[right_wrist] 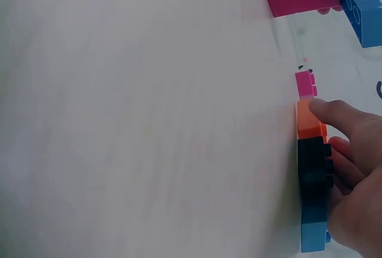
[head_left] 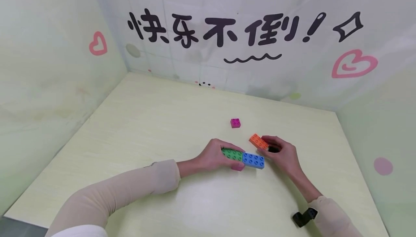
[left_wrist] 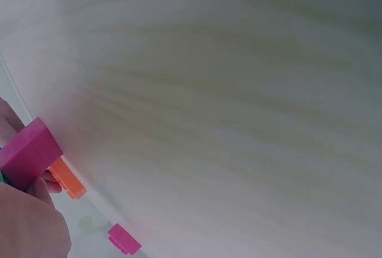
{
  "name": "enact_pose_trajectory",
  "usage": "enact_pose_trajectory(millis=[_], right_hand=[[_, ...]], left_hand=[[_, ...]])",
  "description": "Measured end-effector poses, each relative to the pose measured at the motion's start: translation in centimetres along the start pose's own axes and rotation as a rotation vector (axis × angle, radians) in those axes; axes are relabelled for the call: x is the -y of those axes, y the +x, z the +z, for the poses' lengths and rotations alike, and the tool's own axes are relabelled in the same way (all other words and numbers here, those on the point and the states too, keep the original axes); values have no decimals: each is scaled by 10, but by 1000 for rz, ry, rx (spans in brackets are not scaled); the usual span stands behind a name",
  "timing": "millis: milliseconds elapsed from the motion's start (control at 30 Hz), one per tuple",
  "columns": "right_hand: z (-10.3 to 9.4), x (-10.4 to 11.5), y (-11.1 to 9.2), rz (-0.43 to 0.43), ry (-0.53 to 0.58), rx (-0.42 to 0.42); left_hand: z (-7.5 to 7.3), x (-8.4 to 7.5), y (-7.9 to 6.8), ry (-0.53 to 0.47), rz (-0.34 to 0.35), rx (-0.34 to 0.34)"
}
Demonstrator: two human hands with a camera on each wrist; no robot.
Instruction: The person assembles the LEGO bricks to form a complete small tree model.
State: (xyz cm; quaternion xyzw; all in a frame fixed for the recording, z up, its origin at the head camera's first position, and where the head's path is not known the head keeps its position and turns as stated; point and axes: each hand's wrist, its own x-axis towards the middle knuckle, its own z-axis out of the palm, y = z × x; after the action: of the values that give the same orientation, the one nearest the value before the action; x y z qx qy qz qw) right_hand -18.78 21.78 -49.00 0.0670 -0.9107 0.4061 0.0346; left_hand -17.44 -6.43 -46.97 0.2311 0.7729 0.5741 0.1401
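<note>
My left hand grips a small toy-brick build. A green brick lies between thumb and fingers, a blue brick sticks out to the right, and a magenta brick sits underneath. To the right, my right hand pinches an orange brick; a fingertip rests on its edge in the right wrist view. Beside the orange one, along the palm, run a black brick and another blue brick, the latter hidden by the hand in the head view.
A small magenta brick with studs up stands on the pale table beyond both hands. Printed walls enclose the table at the back and sides. A black device is at the right sleeve.
</note>
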Motion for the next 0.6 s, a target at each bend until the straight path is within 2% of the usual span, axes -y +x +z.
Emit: enact_pose_trajectory(millis=[333, 600], right_hand=[[2, -2, -2, -35, -21, -33], [1, 6, -3, -63, 84, -29]], left_hand=[[0, -1, 0, 2, -11, -3], [0, 1, 1, -4, -18, -2]])
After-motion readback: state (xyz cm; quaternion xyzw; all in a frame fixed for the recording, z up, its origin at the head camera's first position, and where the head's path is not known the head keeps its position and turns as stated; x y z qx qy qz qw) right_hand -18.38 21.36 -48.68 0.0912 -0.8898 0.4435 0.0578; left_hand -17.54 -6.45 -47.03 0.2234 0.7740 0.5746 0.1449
